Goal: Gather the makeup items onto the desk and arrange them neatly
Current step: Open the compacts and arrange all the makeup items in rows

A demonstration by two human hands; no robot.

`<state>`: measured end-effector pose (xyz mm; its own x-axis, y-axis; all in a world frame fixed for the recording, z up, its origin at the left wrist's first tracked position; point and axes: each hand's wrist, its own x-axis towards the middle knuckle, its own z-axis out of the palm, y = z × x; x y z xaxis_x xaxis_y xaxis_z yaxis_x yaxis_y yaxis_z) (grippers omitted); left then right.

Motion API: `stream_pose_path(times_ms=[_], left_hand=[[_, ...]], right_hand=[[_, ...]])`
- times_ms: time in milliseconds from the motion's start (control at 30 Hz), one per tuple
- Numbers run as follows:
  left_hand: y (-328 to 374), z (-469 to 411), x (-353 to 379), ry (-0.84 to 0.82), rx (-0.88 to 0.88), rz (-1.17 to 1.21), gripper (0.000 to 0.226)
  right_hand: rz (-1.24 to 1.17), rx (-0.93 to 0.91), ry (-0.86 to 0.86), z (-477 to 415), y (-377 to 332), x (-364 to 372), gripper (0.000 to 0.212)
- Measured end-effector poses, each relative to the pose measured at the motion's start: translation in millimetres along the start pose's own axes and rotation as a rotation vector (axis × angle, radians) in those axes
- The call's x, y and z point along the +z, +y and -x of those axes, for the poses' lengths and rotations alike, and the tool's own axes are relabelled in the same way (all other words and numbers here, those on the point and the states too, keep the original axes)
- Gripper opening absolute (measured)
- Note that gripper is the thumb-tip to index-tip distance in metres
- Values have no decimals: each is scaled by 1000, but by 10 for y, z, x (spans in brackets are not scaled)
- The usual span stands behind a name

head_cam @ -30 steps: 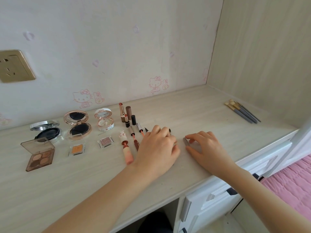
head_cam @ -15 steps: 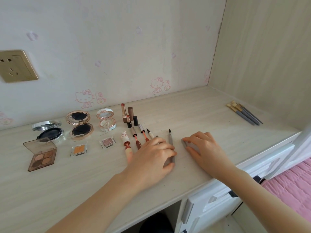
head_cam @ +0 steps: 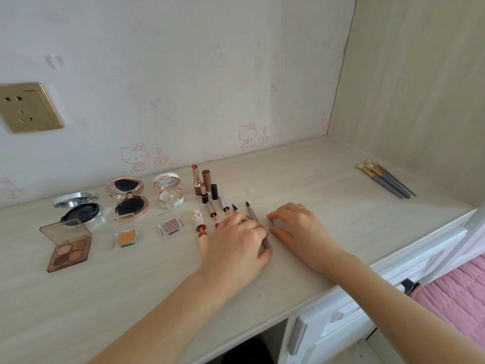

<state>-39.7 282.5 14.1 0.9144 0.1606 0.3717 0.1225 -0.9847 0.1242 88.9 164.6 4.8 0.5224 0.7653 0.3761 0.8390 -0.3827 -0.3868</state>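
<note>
Head view: the left hand (head_cam: 236, 248) lies at centre frame on the counter (head_cam: 328, 179), its grip curled round the lower barrel of a grey liner pen (head_cam: 252, 215). The pen is last in a row of pens just right of the lipsticks (head_cam: 196, 179). The right hand (head_cam: 299, 228) rests just beside it, fingers arched over a small grey piece (head_cam: 271, 222); I cannot tell whether that grip holds it. The pen looks light, stiff, smooth and prone to roll, so it is best pinched mid-barrel, clear of the dark tip. Makeup brushes (head_cam: 388, 181) lie well apart at right.
</note>
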Motion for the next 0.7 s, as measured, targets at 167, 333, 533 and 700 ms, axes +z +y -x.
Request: stream_pose_path(times_ms=[167, 333, 533, 700], left_hand=[[-45, 12, -36, -2, -14, -3, 31], [-50, 10, -34, -13, -39, 15, 32], [-62, 18, -32, -2, -62, 24, 31], [-51, 21, -35, 4, -78, 37, 31]], right_hand=[[-26, -46, -15, -81, -38, 52, 27], [-42, -81, -2, -134, -49, 85, 22], [-59, -117, 11, -136, -32, 105, 23], [-59, -117, 17, -111, -24, 86, 27]])
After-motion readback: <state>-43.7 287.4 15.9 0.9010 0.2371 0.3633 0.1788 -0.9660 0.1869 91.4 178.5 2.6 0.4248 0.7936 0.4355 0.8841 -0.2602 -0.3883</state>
